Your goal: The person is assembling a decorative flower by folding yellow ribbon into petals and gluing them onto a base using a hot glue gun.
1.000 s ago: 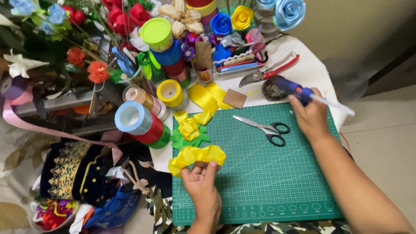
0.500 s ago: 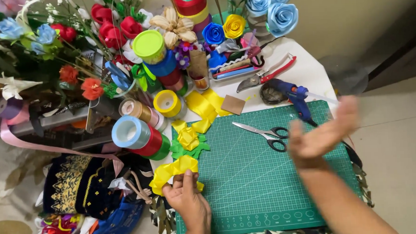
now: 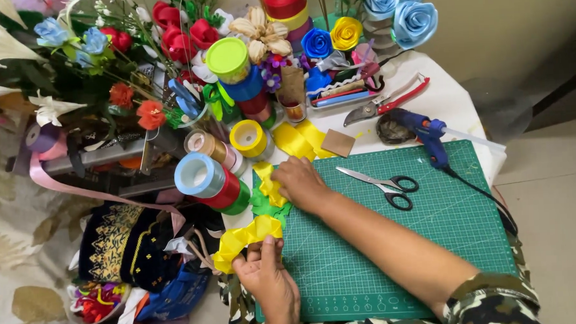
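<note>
My left hand [image 3: 268, 277] pinches a gathered strip of yellow ribbon [image 3: 243, 238] at the left edge of the green cutting mat [image 3: 433, 233]. My right hand [image 3: 302, 183] reaches across the mat and closes its fingers on a small yellow ribbon flower [image 3: 269, 184] that lies on green ribbon leaves [image 3: 264, 207]. Black-handled scissors [image 3: 383, 182] lie shut on the mat to the right of that hand. A blue glue gun [image 3: 426, 135] rests at the mat's far edge, its black cord trailing to the right.
Rolls of coloured ribbon [image 3: 208, 178] are stacked left of the mat. Ribbon roses and artificial flowers [image 3: 179, 37] crowd the back of the white table [image 3: 450, 100]. Red-handled pliers [image 3: 389, 102] lie near them. Dark embroidered cloth [image 3: 120, 244] sits on the floor at left.
My right hand has let go of the glue gun and swung left across the mat onto the yellow flower. My left hand has drawn the gathered yellow strip off the mat's left edge.
</note>
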